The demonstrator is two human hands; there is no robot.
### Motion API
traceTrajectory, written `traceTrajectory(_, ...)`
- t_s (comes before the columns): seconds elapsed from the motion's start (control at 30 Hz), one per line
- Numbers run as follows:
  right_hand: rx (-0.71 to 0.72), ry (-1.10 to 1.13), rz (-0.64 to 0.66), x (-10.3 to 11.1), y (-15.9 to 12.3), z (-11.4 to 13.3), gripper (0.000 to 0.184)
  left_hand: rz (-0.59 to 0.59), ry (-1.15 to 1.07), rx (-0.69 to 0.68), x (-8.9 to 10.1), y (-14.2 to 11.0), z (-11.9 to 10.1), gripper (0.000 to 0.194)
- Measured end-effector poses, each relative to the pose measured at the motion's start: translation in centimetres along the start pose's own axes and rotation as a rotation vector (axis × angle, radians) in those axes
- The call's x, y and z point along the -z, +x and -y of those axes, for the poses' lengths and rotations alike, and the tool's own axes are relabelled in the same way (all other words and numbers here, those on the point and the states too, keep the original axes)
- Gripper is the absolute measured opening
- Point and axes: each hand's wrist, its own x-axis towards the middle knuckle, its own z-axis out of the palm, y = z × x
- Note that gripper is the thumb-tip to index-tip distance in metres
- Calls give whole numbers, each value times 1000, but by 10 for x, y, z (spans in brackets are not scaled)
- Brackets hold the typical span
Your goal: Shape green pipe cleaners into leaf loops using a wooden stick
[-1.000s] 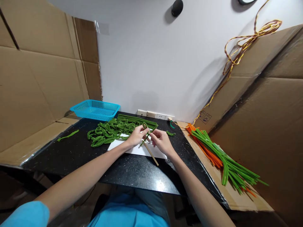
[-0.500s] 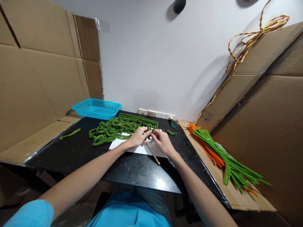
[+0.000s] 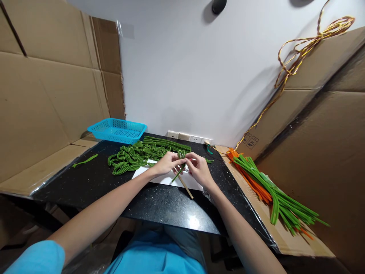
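Green fuzzy strand, looped, between the two hands.
The left hand and right hand pinch it narrowly; bending or twisting seems in hand, likely calling next for a firm grip where the loops meet. A green loop pile lies left of the left hand.

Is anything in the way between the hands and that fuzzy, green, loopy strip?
No, nothing visible is: the left hand and right hand both touch the looped, fuzzy green strip directly. The thin, straight tan stick pokes out below them, not in between.
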Motion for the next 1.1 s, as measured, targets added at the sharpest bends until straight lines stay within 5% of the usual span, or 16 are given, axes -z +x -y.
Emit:
traceTrajectory(0.5, -24, 275, -150, 3, 3, 3, 31, -130, -43, 34, 6, -2, -12, 47)
traceTrajectory(0.83, 13, 150, -182, 2, 0, 6, 27, 4, 167, -5, -3, -3, -14, 12)
traceTrajectory(1.1, 63, 48, -77, 0, -6, 12, 31, -260, 255, -129, -7, -5, -14, 12)
